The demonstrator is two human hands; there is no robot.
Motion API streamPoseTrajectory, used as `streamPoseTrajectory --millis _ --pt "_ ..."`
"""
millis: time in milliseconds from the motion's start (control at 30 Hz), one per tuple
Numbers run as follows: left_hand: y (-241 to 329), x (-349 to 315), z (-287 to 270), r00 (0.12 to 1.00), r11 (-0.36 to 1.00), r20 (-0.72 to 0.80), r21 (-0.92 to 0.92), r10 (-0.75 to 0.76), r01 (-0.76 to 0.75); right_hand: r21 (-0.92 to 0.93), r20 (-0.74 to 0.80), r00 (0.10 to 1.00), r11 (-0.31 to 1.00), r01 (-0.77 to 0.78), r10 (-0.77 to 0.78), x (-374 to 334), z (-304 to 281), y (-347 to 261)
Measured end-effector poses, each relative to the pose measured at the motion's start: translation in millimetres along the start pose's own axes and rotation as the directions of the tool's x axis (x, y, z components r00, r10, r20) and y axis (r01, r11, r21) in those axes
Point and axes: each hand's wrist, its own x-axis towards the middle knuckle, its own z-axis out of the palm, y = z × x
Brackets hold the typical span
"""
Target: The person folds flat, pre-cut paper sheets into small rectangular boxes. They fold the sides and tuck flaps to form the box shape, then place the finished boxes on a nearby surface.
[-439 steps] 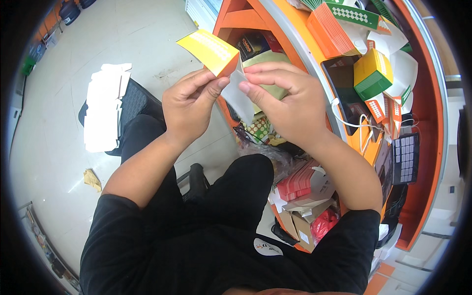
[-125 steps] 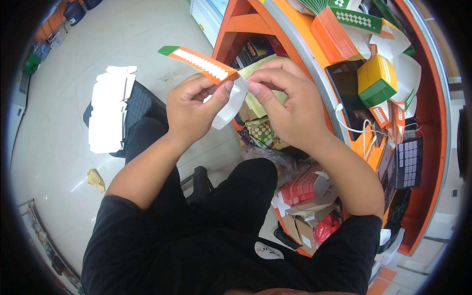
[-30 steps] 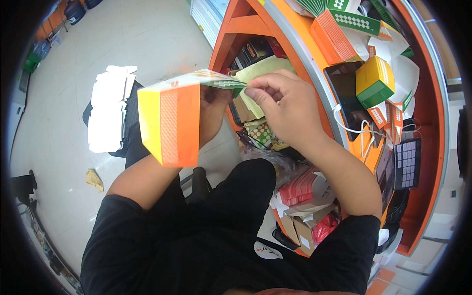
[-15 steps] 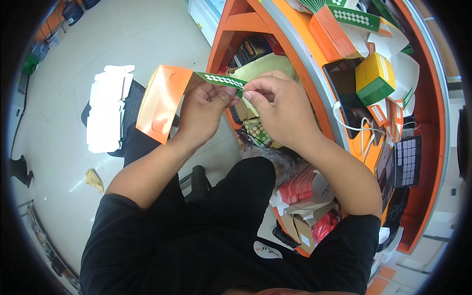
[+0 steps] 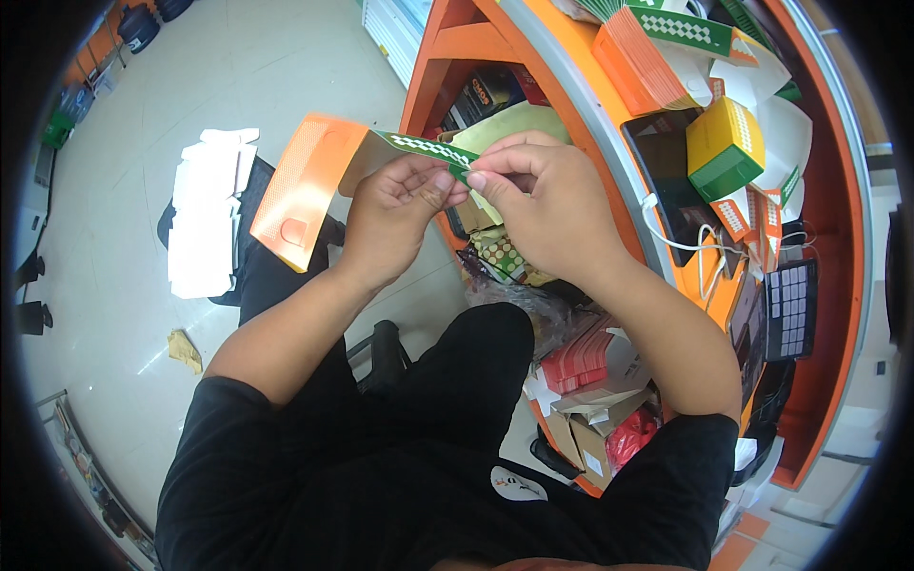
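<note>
An orange and green cardboard box blank [image 5: 314, 181] is held up in front of me, bent along its creases, with a white diamond pattern on its narrow green part. My left hand [image 5: 395, 214] pinches the green part from below, thumb against its lower edge. At its right end, my right hand [image 5: 547, 195] grips the green tip between thumb and forefinger. The wide orange panel hangs out to the left, beyond the left hand. Some of the fingertips and the blank's underside are hidden behind the hands.
Flat white box blanks [image 5: 205, 214] lie stacked on a dark seat at left. On the orange counter [image 5: 595, 71] are orange blanks [image 5: 638, 67], a yellow and green box [image 5: 726, 150], a dark tablet [image 5: 662, 171] with a white cable, and a keypad [image 5: 791, 309]. Red blanks [image 5: 581, 362] sit below.
The orange panel has swung slightly left and up, bending more away from the green part. Both hands keep their pinch and have barely moved.
</note>
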Motion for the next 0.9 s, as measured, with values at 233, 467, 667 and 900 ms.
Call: streamPoseTrajectory --millis 233,467,667,900 --pt "0 -1 -2 0.999 0.999 0.025 -0.022 0.024 -0.023 -0.06 0.029 0.999 0.998 0.035 -0.033 -2 -3 -9" --pt "5 -1 -4 0.972 0.969 0.023 -0.092 0.232 -0.229 -0.309 -0.01 0.921 0.877 0.368 -0.39 -3 2 -8" --pt "12 5 -19 0.989 0.996 0.123 -0.031 0.087 -0.084 -0.102 0.052 0.964 0.959 0.263 -0.259 1 -4 -7" --pt "31 0 -21 0.974 0.809 0.222 0.565 0.039 -0.161 -0.042 0.045 0.997 0.997 0.068 -0.066 -1 -5 -9"
